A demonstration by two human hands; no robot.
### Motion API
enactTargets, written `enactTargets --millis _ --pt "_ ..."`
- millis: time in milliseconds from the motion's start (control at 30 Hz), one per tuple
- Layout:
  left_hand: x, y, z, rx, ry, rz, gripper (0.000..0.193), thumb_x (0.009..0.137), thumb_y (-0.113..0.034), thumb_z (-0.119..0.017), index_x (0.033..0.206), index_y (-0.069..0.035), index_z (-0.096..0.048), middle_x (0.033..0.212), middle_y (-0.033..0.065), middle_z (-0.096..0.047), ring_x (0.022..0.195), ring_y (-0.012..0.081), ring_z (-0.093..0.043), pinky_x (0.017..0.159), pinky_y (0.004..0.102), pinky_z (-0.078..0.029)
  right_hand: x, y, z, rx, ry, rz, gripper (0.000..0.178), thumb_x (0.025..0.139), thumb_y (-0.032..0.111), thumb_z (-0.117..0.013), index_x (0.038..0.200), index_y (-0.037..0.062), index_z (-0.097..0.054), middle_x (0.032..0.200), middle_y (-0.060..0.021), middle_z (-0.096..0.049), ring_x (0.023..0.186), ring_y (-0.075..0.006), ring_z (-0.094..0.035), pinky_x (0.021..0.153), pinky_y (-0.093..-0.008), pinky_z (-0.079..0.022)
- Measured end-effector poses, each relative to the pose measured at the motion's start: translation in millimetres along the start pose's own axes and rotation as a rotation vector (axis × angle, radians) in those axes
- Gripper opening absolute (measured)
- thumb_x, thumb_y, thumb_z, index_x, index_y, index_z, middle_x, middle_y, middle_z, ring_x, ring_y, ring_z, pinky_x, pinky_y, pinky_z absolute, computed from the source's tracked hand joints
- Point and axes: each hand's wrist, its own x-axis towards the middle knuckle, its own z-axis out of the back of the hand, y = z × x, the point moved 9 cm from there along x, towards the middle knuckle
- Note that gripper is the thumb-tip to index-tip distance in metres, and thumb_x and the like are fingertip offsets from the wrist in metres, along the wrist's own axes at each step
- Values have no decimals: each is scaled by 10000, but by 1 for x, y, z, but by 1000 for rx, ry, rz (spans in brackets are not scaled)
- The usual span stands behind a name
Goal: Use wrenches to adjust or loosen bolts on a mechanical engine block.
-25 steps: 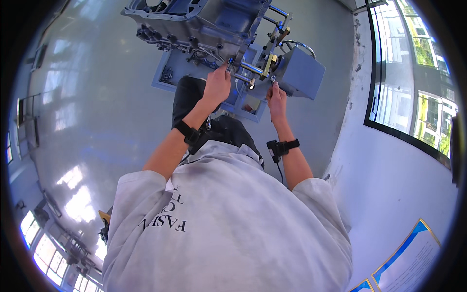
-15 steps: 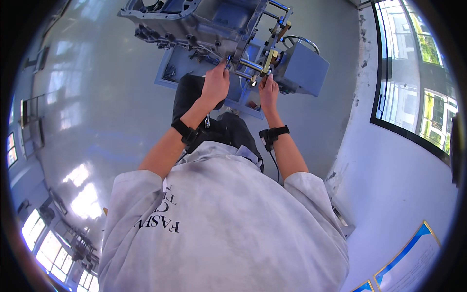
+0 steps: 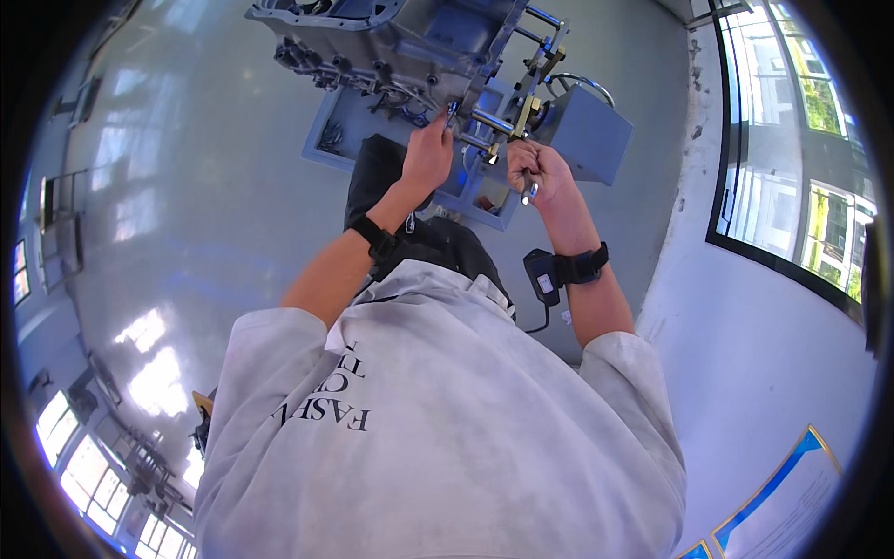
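A grey metal engine block [image 3: 400, 56] is mounted on a stand in front of me. Beside its lower right corner, my left hand [image 3: 429, 156] is closed, and a slim shiny wrench [image 3: 453, 110] reaches from its fingers to the block's corner. Farther right, my right hand [image 3: 543, 173] is wrapped round a metal wrench [image 3: 530, 192]. One bright end of that tool sticks out below the fist; its other end is hidden near the brass-coloured clamp [image 3: 529, 114] on the stand's steel rods [image 3: 492, 121].
Under the block lies a grey tray [image 3: 321, 140] with small parts in it. A grey box-shaped housing [image 3: 591, 135] with a handwheel [image 3: 596, 86] stands right of the clamp. The white wall and a window [image 3: 782, 140] are at the right.
My right hand has turned and pulled back slightly to the right, so the wrench end now shows below its fist. My left hand stays by the block's corner; the whole view has shifted a little.
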Motion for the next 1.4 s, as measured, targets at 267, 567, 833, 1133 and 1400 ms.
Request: enactTargets --millis 267,567,833,1133,1400 --pt "5 2 -1 -17 -43 11 357 820 -77 -436 1164 15 -467 713 253 -552 711 411 -540 644 460 -418 -56 -22 -90 -832 361 663 389 934 359 -302 635 112 -330 491 40 -254 403 -70 -238 362 -219 -198" --pt "8 -2 -2 -1 20 -5 331 821 -84 -440 1125 40 -483 737 263 -550 740 415 -536 647 449 -420 -25 103 19 -1311 -185 1404 415 937 348 -322 614 93 -367 548 25 -317 480 -63 -271 437 -232 -200" --pt "11 6 -3 31 95 38 359 833 -108 -464 1178 -7 -461 627 180 -516 582 285 -546 570 350 -418 9 110 24 -1124 53 1326 421 936 300 -353 584 71 -332 559 25 -327 512 -60 -265 465 -240 -225" --pt "10 -2 2 24 97 62 337 837 -104 -468 1157 3 -470 636 205 -495 587 324 -520 574 351 -407 -5 113 16 -1468 -120 1604 462 937 268 -317 568 -1 -380 495 3 -349 468 -85 -278 445 -292 -223" --pt "10 -8 2 13 78 16 345 830 -92 -468 1161 5 -466 633 210 -493 577 332 -516 569 354 -408 10 135 23 -1468 -166 1465 478 933 282 -318 565 -10 -409 480 -25 -398 441 -103 -327 440 -287 -271"
